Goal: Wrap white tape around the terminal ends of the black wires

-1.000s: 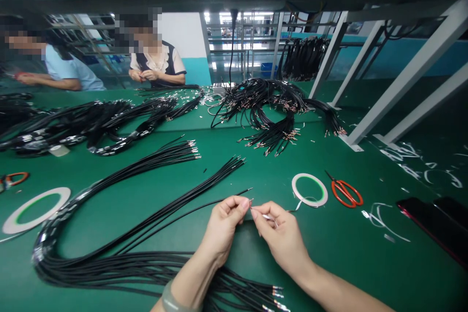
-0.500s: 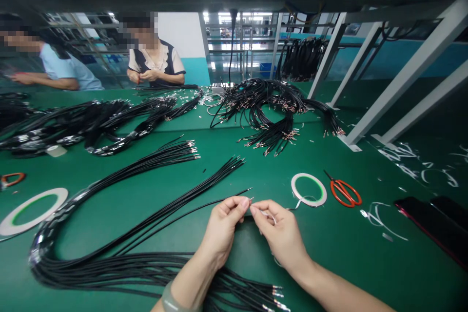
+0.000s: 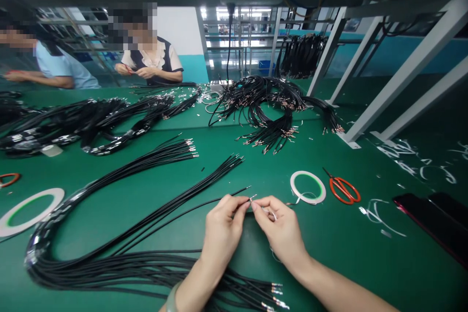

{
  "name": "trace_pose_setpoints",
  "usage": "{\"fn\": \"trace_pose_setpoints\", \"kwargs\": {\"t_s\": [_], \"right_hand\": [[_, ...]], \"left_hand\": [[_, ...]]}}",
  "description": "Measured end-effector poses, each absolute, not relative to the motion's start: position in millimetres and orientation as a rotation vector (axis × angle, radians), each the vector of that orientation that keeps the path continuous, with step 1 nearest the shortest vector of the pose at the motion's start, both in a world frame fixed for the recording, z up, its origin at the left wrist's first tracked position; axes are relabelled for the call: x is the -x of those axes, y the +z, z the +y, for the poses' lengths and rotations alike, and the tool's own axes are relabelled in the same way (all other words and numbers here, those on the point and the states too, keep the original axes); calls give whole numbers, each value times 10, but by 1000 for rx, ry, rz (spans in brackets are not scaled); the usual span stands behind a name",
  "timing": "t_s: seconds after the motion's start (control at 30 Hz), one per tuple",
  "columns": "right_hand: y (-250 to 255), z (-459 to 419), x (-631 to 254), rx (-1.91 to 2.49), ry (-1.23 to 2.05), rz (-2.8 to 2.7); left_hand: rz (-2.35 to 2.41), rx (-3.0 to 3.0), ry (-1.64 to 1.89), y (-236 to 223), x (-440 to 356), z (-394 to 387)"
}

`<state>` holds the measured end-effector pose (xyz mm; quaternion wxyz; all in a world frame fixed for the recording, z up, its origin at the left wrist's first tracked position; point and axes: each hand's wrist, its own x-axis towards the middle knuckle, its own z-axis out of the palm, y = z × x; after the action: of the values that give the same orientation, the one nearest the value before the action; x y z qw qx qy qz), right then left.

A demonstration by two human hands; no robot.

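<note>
My left hand [image 3: 222, 229] pinches the metal-tipped end of a black wire [image 3: 171, 218] near the middle of the green table [image 3: 263, 170]. Close against it, my right hand [image 3: 280, 226] pinches a short strip of white tape [image 3: 269, 212] at the wire's tip. The fingertips of both hands meet at the terminal. A small roll of white tape [image 3: 307, 187] lies just right of my right hand, a tail of tape trailing from it. A long looped bundle of black wires [image 3: 109, 253] runs from under my left forearm to the left.
Orange scissors [image 3: 341, 189] lie right of the tape roll. A larger tape roll [image 3: 28, 204] sits at left. Piles of terminated black wires [image 3: 270, 107] cover the far table. Two people sit across at far left. A dark flat object [image 3: 435, 222] lies at right, near metal frame legs [image 3: 402, 73].
Both hands stay pinched together at the wire tip, having shifted slightly. The person opposite has moved their hands a little.
</note>
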<state>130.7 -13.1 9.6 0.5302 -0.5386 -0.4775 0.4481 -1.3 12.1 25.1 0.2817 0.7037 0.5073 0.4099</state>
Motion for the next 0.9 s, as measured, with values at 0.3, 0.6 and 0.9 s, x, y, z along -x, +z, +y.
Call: {"fn": "trace_pose_setpoints", "kwargs": {"t_s": [0.3, 0.6, 0.9], "right_hand": [[111, -117, -1323, 1212, 1112, -1111], [172, -105, -1331, 1221, 1155, -1095], [192, -65, -1372, 1239, 1202, -1113]], "left_hand": [[1301, -1410, 1024, 182, 3, 108], [1240, -1133, 959, 275, -6, 131], [1153, -1067, 912, 332, 32, 175]]}}
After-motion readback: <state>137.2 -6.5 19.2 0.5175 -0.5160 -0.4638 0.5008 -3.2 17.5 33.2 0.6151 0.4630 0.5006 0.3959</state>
